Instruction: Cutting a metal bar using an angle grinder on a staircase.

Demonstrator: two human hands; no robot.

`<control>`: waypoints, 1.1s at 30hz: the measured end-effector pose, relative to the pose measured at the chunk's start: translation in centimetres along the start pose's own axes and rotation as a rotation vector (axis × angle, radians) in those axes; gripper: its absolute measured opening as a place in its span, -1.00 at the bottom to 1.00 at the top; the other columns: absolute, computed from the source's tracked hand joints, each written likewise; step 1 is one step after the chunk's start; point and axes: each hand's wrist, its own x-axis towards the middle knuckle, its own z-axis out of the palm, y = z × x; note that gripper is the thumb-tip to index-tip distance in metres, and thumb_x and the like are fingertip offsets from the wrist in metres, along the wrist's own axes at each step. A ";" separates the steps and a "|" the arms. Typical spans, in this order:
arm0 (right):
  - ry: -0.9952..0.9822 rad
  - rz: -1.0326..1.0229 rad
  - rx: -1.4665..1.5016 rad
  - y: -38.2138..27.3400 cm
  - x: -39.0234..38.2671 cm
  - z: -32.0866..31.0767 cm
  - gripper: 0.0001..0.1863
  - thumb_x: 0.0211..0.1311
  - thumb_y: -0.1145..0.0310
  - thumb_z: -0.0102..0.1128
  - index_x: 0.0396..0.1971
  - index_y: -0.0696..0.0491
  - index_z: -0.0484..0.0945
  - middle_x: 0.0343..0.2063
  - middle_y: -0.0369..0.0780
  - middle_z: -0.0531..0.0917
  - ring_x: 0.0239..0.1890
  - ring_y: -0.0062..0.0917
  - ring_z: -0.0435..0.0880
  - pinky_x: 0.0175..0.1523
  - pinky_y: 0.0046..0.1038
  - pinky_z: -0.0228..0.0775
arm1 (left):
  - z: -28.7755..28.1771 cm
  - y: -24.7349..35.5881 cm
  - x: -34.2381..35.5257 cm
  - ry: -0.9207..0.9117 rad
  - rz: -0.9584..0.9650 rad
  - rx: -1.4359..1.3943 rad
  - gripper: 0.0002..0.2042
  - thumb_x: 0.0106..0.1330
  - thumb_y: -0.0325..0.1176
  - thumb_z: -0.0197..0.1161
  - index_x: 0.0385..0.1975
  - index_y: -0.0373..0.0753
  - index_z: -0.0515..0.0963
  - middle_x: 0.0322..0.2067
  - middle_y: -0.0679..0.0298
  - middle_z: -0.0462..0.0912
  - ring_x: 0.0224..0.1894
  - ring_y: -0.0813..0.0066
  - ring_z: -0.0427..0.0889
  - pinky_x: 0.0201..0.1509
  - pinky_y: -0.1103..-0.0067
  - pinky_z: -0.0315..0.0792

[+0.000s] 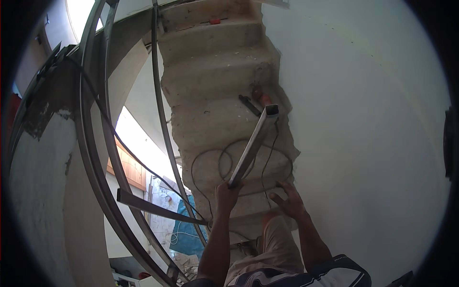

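Observation:
My left hand [227, 193] is closed round a hollow square metal tube [253, 143], which slants upward over the concrete steps with its open end at the top. My right hand [289, 201] is just right of it, fingers apart and holding nothing. Past the tube's upper end, a red tool [263, 97] and a dark bar-shaped object [246, 101] lie on a step. Black cables [192, 167] loop across the steps below.
Concrete stairs [210, 67] climb ahead beside a white wall [363, 143]. Curved metal rails [88, 143] and another tube [162, 211] edge the open left side, with a drop to a lower floor holding a blue sheet [184, 234]. A small red object [214, 21] sits higher up.

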 end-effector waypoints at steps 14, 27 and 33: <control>0.378 0.038 -0.340 6.7 36.5 1.0 -0.13 0.15 -0.20 0.33 0.27 0.13 0.36 0.11 0.11 0.48 0.24 0.06 0.43 0.27 -0.05 0.38 | 0.8 0.4 21.4 0.186 0.179 0.190 -0.58 0.23 -0.01 0.44 -0.31 -0.34 0.66 -0.57 0.04 0.56 -0.55 0.16 0.51 -0.40 0.37 0.33; -0.077 0.642 -0.071 6.8 48.7 0.0 -0.32 -0.23 0.02 0.62 -0.21 0.27 0.65 -0.20 0.06 0.73 -0.06 -0.10 0.73 0.02 -0.17 0.58 | -2.8 20.4 46.9 0.080 0.109 0.684 -0.50 0.26 0.23 0.26 -0.23 -0.15 0.69 -0.29 0.18 0.69 -0.20 0.08 0.68 -0.16 0.23 0.50; -0.153 0.638 0.077 1.2 37.5 -5.5 -0.10 -0.29 0.11 0.65 0.12 0.17 0.42 -0.08 -0.03 0.67 -0.07 -0.16 0.70 0.00 -0.23 0.54 | -7.5 21.3 58.5 -0.016 0.269 0.892 -0.49 0.22 0.27 0.24 -0.26 -0.10 0.70 -0.31 0.22 0.68 -0.19 0.16 0.69 -0.14 0.26 0.53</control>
